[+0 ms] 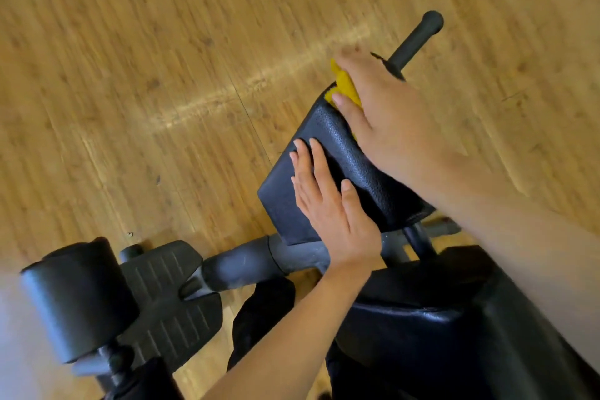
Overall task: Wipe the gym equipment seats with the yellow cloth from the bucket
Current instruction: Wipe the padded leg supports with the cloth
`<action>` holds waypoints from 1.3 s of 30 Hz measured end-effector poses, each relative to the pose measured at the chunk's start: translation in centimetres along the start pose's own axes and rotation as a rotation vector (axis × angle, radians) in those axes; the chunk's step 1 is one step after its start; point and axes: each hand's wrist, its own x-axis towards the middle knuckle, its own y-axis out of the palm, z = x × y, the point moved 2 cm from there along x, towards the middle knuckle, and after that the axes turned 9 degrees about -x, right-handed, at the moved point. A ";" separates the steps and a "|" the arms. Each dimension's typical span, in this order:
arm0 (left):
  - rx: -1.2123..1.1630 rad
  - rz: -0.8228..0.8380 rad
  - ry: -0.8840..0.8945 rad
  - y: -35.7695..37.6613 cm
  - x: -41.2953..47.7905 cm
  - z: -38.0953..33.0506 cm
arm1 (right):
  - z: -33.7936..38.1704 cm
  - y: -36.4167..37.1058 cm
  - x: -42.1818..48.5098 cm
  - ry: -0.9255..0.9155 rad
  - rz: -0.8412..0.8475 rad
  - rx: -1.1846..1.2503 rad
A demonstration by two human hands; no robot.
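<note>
A black padded seat of a gym machine tilts across the middle of the view. My right hand presses the yellow cloth onto the pad's far end; most of the cloth is hidden under the palm and fingers. My left hand lies flat on the pad's near left side, fingers straight, thumb out on the top face. A second black pad sits below at the lower right, partly under my right forearm.
A black handle bar sticks out beyond the pad. A grey frame tube, a ribbed foot plate and a black roller pad lie at lower left. Wooden floor surrounds the machine. No bucket is in view.
</note>
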 end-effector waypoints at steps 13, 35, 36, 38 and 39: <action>-0.004 0.009 0.000 -0.2 -0.1 0.3 | -2.4 -0.7 -11.6 0.267 0.013 0.261; 0.579 0.402 0.595 2.2 4.1 -8.6 | -14.0 2.1 -8.8 0.320 0.315 0.780; 0.643 0.421 0.600 2.9 4.3 -8.6 | -14.9 2.5 -9.6 0.345 0.358 0.812; 0.743 0.403 0.590 3.7 4.5 -8.6 | -15.6 2.9 -10.6 0.320 0.386 0.857; 0.775 0.385 0.588 4.0 4.5 -8.5 | -15.6 3.1 -10.5 0.292 0.375 0.880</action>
